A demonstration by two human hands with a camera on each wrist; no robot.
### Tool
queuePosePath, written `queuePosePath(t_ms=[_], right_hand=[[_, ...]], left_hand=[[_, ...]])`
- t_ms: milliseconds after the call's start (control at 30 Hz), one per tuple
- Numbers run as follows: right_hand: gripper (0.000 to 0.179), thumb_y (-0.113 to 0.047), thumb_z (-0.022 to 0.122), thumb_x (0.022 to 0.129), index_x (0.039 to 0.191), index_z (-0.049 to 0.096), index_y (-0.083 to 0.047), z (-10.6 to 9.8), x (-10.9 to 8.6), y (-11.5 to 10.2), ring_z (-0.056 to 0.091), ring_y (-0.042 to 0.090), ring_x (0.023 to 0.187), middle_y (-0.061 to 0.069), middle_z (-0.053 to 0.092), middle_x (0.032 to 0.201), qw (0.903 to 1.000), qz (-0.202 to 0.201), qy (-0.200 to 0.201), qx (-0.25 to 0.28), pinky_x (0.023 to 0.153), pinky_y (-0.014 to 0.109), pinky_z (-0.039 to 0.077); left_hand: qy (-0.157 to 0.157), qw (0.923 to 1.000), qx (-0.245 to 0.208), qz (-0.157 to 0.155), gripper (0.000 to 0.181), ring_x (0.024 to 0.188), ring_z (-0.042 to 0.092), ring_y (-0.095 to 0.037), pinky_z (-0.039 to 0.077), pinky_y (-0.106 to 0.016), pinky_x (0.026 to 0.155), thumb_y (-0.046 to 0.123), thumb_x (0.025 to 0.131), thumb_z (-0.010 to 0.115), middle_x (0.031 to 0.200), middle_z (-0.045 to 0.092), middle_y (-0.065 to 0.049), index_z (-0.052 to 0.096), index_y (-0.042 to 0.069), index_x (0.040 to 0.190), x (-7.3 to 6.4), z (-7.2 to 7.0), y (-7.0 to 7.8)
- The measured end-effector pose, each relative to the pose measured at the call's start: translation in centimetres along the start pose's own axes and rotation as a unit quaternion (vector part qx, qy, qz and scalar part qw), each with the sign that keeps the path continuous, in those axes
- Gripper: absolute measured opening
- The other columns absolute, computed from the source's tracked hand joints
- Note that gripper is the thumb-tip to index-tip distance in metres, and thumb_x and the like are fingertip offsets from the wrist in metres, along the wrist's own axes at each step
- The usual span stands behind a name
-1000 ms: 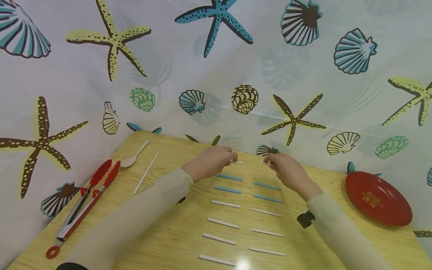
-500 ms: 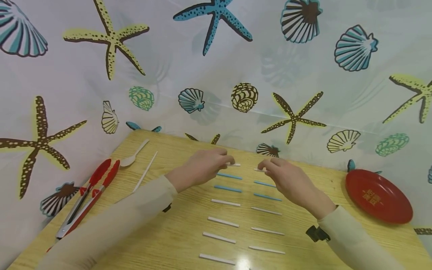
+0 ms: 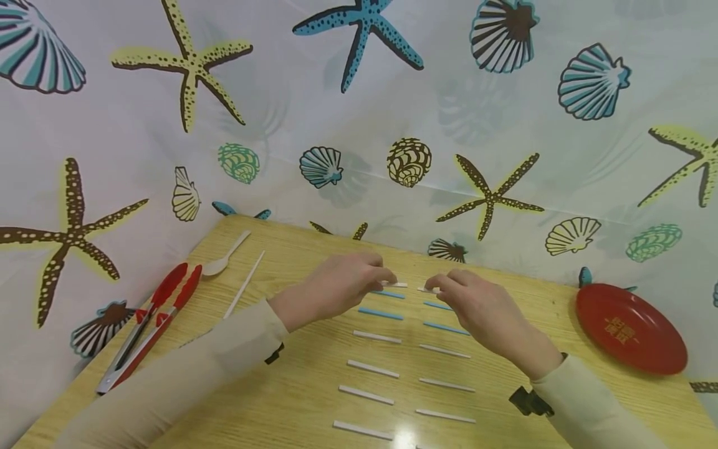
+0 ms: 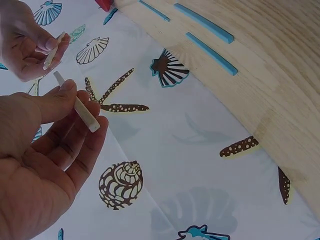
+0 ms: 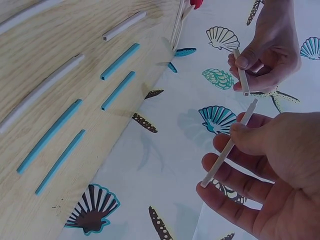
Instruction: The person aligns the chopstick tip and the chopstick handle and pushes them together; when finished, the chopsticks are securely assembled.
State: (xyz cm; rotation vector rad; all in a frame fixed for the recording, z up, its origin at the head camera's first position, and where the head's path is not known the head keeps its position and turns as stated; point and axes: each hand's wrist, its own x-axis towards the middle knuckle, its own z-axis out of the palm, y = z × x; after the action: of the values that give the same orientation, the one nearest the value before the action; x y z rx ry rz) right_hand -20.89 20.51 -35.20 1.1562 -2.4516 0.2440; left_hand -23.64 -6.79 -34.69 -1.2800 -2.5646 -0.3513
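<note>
In the head view, my left hand and right hand face each other over the far end of two rows of sticks. The left thumb and fingertips pinch a short off-white stick, plain in the left wrist view. Between my right thumb and fingers is a thinner off-white stick, seen in the right wrist view. The two held sticks are apart, end towards end. Just nearer than the hands lie blue sticks in both rows, partly covered by the fingers.
Several white sticks continue both rows towards me on the wooden table. Red-tipped tongs, a white spoon and a long white stick lie left. A red plate sits right; a patterned cloth hangs behind.
Both hands have come nearer to me and down towards the blue sticks, each keeping its white stick. The right hand has also shifted slightly left. The sticks on the table have stayed put.
</note>
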Motion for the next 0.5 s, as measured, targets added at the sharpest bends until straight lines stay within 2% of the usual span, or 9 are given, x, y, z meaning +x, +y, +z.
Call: queuePosePath(t_ms=[200,500], right_hand=[[0.026,-0.006,0.073,0.090,0.112,0.064,-0.017,0.30,0.25,-0.30,0.059,0.013,0.072,-0.002,0.061,0.094,1.0000,-0.002,0.006,-0.001,0.050,0.026,0.048],[0.024,-0.008,0.072,0.091,0.113,0.065,-0.017,0.44,0.17,-0.66,0.058,0.012,0.071,-0.004,0.061,0.092,1.0000,0.003,-0.004,0.005,0.053,0.026,0.048]], left_hand=[[0.000,0.9996,-0.027,0.002,0.021,0.073,0.060,-0.010,0.049,-0.021,0.062,0.009,0.091,0.072,0.089,0.061,0.001,0.075,0.013,0.111,-0.33,-0.10,0.17],[0.006,0.9992,-0.035,0.019,0.021,0.074,0.059,-0.009,0.048,-0.020,0.063,0.008,0.092,0.071,0.089,0.060,0.002,0.074,0.014,0.112,-0.31,0.10,0.52]])
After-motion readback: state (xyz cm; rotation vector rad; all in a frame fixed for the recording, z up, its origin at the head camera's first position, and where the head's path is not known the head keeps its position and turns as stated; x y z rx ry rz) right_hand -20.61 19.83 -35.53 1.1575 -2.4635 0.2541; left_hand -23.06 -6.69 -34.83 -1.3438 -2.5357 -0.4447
